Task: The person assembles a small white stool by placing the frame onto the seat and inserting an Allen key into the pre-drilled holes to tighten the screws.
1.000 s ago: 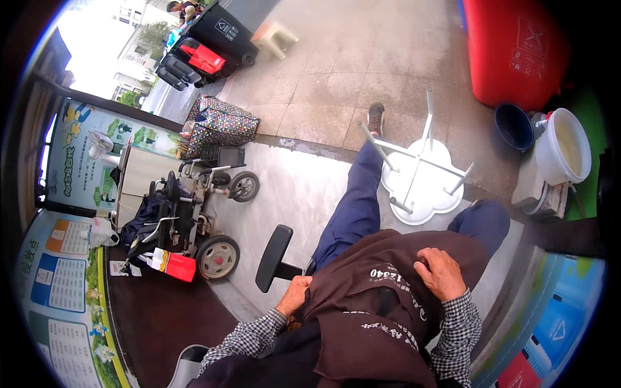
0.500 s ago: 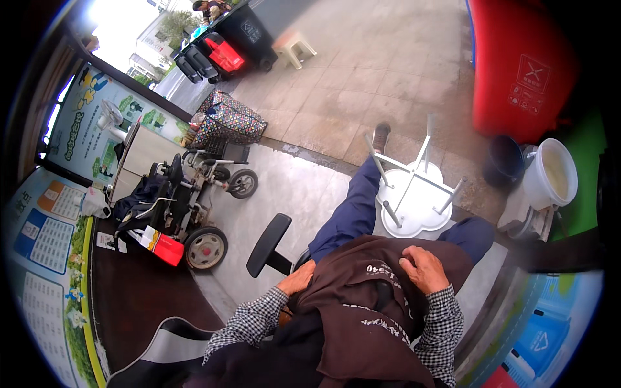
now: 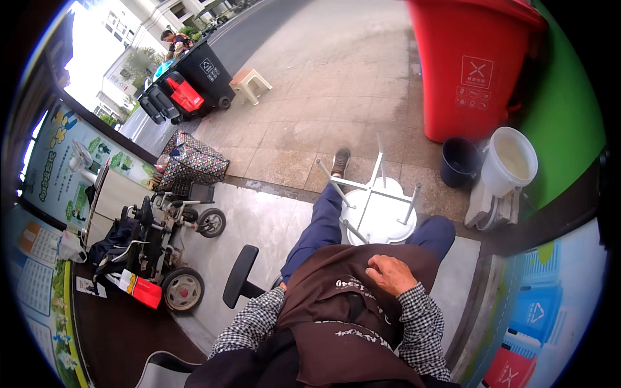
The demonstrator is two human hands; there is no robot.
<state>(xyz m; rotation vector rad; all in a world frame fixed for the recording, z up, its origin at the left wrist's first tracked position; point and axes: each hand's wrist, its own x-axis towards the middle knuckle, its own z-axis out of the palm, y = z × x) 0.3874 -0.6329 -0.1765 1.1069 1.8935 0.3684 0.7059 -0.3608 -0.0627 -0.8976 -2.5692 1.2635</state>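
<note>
My right hand (image 3: 392, 275) rests on the brown apron (image 3: 323, 278) over my lap, fingers loosely bent and apart, with nothing seen in it. My left forearm (image 3: 251, 323), in a black-and-white checked sleeve, reaches down beside the apron. The left hand is almost wholly hidden at my hip, next to a black chair armrest (image 3: 240, 275). Between my legs a white stool (image 3: 381, 223) lies upside down on the floor, legs pointing up. Neither hand touches it.
A red wheeled bin (image 3: 475, 64), a dark bucket (image 3: 460, 161) and a white bucket (image 3: 511, 161) stand at right. At left are a wheeled cart (image 3: 174, 252) and a dotted bag (image 3: 194, 161). Farther off are a beige stool (image 3: 251, 84), a black bin (image 3: 210, 71) and another person (image 3: 176, 44).
The view has shifted, so the surroundings sit lower and farther left. My left hand has slipped out of sight beside the apron; the right stays on my lap.
</note>
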